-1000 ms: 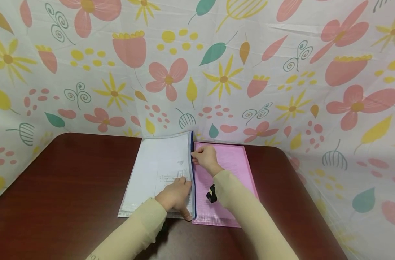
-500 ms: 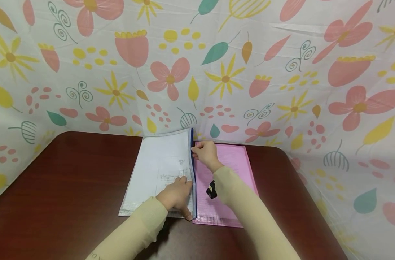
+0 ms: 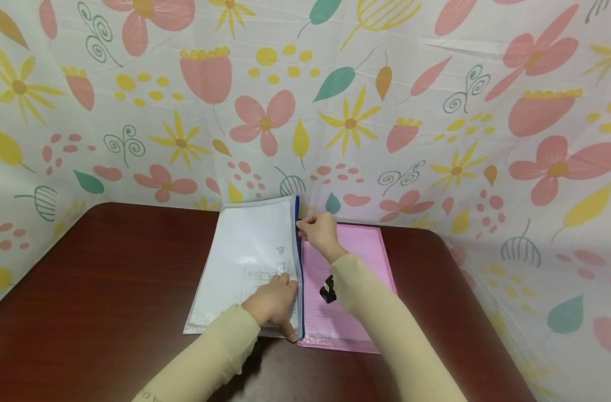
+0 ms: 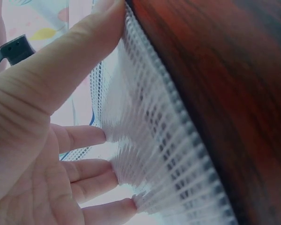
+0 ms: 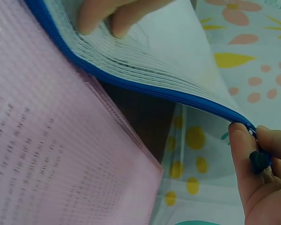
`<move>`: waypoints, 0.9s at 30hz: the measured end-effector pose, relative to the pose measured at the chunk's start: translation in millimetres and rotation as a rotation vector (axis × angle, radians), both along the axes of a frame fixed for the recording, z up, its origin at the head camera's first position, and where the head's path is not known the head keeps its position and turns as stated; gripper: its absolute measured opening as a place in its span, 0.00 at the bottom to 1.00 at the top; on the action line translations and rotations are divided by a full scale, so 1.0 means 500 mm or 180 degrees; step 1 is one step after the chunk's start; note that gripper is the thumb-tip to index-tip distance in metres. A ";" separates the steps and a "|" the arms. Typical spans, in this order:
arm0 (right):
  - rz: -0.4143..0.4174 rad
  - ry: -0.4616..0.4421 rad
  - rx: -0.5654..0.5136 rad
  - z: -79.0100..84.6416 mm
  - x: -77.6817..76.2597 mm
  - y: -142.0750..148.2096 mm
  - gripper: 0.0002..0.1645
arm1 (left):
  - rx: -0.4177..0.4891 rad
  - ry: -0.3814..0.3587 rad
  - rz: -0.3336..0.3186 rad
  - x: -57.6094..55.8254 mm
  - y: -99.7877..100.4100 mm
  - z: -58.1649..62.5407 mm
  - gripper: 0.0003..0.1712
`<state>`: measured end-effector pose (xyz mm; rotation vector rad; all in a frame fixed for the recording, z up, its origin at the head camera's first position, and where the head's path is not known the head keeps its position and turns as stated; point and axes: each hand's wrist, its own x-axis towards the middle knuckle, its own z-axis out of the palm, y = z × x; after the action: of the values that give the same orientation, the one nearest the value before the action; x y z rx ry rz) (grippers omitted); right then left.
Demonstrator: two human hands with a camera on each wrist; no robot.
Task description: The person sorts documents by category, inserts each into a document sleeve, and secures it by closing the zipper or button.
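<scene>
A clear mesh zipper pouch with printed white sheets inside lies on the table, its blue zipper along the right side. My left hand presses flat on its lower right part, thumb at the near corner and fingers spread over the mesh. At the far end of the zipper, my right hand pinches the zipper pull between thumb and fingers. That far corner is raised and the zipper edge bows upward. Beside it lies a pink mesh pouch holding a printed page, partly under my right forearm.
The dark wood table extends to both sides and toward me. Close behind its far edge hangs a white floral cloth, which also runs down along the right side.
My right hand has slid a little farther away along the zipper, and the pouch's far corner has risen slightly. My left hand stays in place.
</scene>
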<state>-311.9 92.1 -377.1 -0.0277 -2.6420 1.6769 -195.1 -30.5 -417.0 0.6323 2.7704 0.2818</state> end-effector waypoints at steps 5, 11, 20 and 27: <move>0.0030 -0.0014 -0.0028 0.011 -0.004 0.001 0.08 | 0.0011 0.0020 0.0004 0.003 0.000 0.004 0.66; 0.0013 0.0017 -0.0086 0.019 -0.006 0.001 0.08 | 0.0024 0.0070 -0.0025 0.003 -0.001 0.006 0.64; -0.0045 0.0083 -0.0170 0.038 -0.010 0.001 0.08 | 0.0063 -0.0011 0.0029 0.002 0.001 0.002 0.66; -0.0052 0.0049 -0.0207 0.047 -0.009 0.000 0.08 | 0.0111 -0.0070 0.0088 0.004 0.002 0.002 0.66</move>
<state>-316.1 92.1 -353.8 -0.0367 -2.5683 1.7499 -193.0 -29.4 -415.9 0.5962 2.7604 0.3417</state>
